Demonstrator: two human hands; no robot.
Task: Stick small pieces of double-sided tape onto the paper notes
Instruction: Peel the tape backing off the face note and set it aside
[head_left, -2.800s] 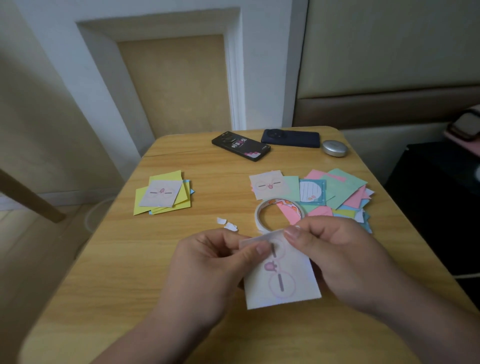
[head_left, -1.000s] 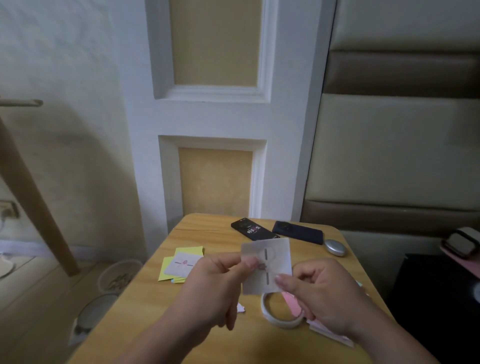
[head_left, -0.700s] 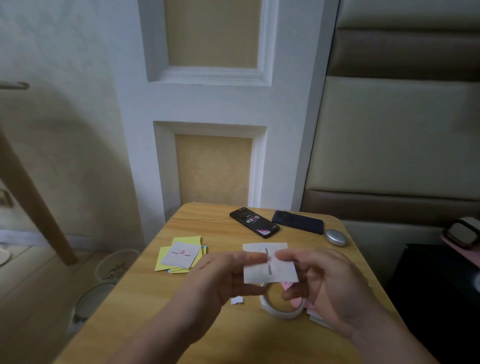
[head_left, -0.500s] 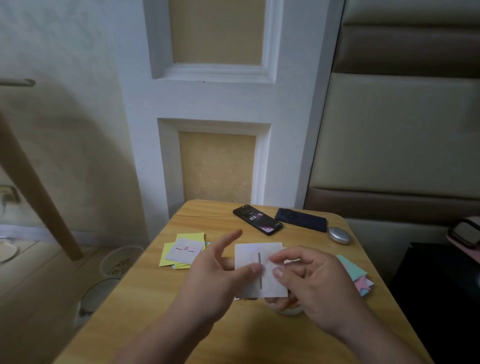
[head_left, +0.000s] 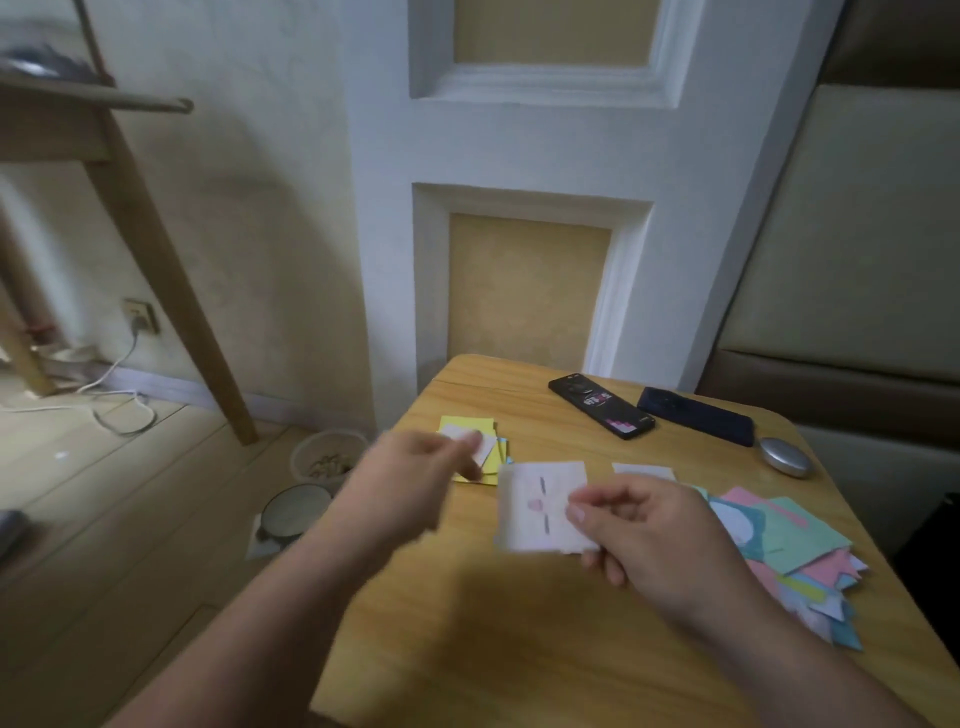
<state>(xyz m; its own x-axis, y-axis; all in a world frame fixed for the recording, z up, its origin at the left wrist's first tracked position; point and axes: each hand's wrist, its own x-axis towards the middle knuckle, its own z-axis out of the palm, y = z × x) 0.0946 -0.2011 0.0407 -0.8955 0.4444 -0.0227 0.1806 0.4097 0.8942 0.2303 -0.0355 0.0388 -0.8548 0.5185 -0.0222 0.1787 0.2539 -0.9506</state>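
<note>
Right hand (head_left: 644, 530): in the head view, the thumb and curled fingers pinch the right edge of the paper note and hold it above the worktop.
Paper note (head_left: 540, 506): thin, white and roughly square, with a faint pink mark and two short dark dashes. It sits over mid-worktop, between the two hands.
Left hand (head_left: 415, 478): blurred, with its fingertips at the yellow stack. I cannot tell whether it holds anything.
Yellow stack (head_left: 465, 422): flat square sheets with a small white note on top, close to the worktop's left edge.
Coloured pile (head_left: 795, 540): pink, green and blue sheets, loosely fanned with their corners splayed, close to the right edge.
Worktop (head_left: 519, 649): pale wood grain with rounded corners. Bare wood shows between the hands and the near edge.
Far edge: a glossy black phone (head_left: 602, 406) and a dark blue phone (head_left: 696, 415) lie flat, with a smooth oval silver case (head_left: 784, 456) beside them.
</note>
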